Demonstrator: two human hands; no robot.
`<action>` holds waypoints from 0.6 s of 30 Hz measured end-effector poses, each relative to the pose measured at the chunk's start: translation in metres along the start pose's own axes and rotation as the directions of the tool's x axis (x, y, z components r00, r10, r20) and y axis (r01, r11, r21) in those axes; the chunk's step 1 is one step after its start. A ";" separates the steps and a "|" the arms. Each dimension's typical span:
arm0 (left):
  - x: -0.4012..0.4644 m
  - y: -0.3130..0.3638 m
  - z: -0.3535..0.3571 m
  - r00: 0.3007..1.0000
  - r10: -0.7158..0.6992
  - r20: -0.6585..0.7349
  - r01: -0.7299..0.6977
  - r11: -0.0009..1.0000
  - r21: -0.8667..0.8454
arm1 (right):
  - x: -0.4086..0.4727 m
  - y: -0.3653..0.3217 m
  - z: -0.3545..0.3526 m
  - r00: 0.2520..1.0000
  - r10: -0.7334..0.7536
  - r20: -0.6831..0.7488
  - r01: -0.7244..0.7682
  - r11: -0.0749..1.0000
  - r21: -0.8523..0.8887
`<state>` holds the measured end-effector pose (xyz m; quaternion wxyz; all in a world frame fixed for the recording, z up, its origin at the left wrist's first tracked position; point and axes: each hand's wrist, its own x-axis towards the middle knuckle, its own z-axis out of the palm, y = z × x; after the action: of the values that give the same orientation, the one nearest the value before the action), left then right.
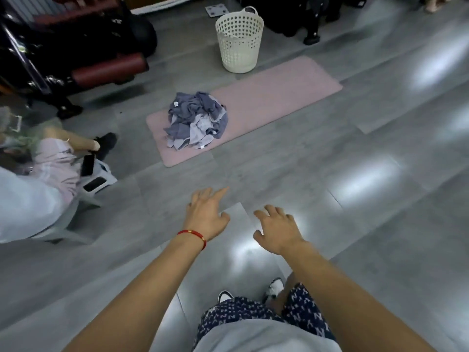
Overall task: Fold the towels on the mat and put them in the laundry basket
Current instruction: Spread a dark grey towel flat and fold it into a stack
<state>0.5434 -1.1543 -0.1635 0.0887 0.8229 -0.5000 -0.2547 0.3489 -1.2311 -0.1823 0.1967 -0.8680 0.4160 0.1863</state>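
A crumpled heap of grey-blue and pale lilac towels lies on the left half of a pink mat spread on the grey floor. A cream perforated laundry basket stands upright just past the mat's far edge, and nothing shows inside it. My left hand, with a red cord on its wrist, stretches forward over the floor with fingers relaxed and holds nothing. Beside it, my right hand hovers with fingers loosely spread, also holding nothing. Both hands are well short of the mat.
A person in pale pink sits at the left on a small white stool, holding a phone. Black and dark red equipment fills the far left. Dark luggage stands behind the basket. My feet and patterned shorts show below.
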 end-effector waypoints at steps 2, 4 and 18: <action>0.054 0.011 -0.010 0.996 0.062 -0.070 -0.065 0.997 -0.050 | 0.044 0.019 -0.017 1.000 0.006 0.006 -0.006 1.000 -0.014; 0.109 0.026 -0.021 0.983 0.114 -0.142 -0.125 0.989 -0.074 | 0.092 0.039 -0.038 1.000 0.005 0.013 -0.005 1.000 0.003; 0.438 0.172 -0.100 0.992 -0.069 -0.104 0.052 0.986 -0.156 | 0.384 0.208 -0.258 0.996 -0.049 0.080 0.049 0.999 0.006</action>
<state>0.6230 -1.6284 -0.1536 0.1708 0.8413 -0.4482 -0.2494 0.4493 -1.7279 -0.1881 0.2193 -0.8694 0.3869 0.2153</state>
